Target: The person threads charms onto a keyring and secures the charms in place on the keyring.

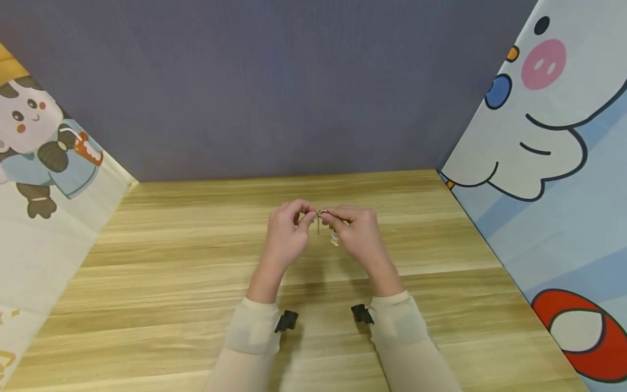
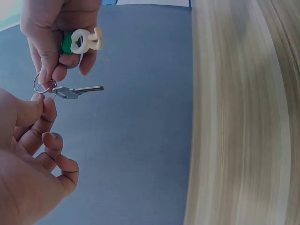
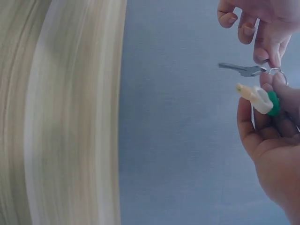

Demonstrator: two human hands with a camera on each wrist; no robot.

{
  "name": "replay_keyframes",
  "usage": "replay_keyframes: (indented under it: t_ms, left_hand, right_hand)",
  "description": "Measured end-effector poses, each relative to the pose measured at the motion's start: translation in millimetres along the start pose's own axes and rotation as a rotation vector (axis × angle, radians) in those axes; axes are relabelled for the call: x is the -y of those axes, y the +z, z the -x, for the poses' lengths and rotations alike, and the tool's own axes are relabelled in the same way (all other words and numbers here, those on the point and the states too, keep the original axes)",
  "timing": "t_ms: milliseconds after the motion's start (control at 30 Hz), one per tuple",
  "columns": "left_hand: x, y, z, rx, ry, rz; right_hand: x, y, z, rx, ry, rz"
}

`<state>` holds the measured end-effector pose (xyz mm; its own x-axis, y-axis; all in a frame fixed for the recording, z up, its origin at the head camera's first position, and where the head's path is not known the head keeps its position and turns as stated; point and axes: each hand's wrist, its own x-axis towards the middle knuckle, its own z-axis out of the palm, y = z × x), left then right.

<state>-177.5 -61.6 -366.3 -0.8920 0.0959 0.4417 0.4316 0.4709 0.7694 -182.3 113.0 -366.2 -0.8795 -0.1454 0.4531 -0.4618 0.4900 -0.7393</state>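
Note:
Above the middle of the wooden table [image 1: 171,283], both hands meet over a small metal key ring [image 2: 43,86]. A silver key [image 2: 77,90] hangs from the ring and sticks out sideways; the same key [image 3: 243,69] shows in the right wrist view. My left hand [image 2: 42,101] pinches the ring between thumb and forefinger. My right hand [image 2: 47,77] pinches the ring from the other side and keeps a green and white charm [image 2: 79,41] tucked under its curled fingers. In the head view the left hand [image 1: 306,215] and right hand [image 1: 329,216] touch, with the key [image 1: 318,224] dangling between them.
A grey-blue wall [image 1: 274,81] closes the back of the table. Cartoon-printed cloth panels stand at the left [image 1: 44,179] and right [image 1: 553,163]. Pale sleeves with black wrist clips [image 1: 286,321] lie over the near table edge.

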Motion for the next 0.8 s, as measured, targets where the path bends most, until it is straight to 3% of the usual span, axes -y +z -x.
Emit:
replay_keyframes:
  t_ms: [200,467,800]
  left_hand:
    - [2.7,4.3,-1.3,-0.03,-0.039,0.099]
    - [0.3,4.5,-1.1,-0.021,-0.113,0.218]
    - [1.5,8.2,2.1,-0.015,-0.238,0.399]
  right_hand:
    - [-3.8,3.2,-0.1,-0.007,0.062,-0.103]
    - [-4.5,6.2,1.0,-0.026,0.155,-0.245]
    - [-6.7,10.1,5.1,-0.048,0.231,-0.361]
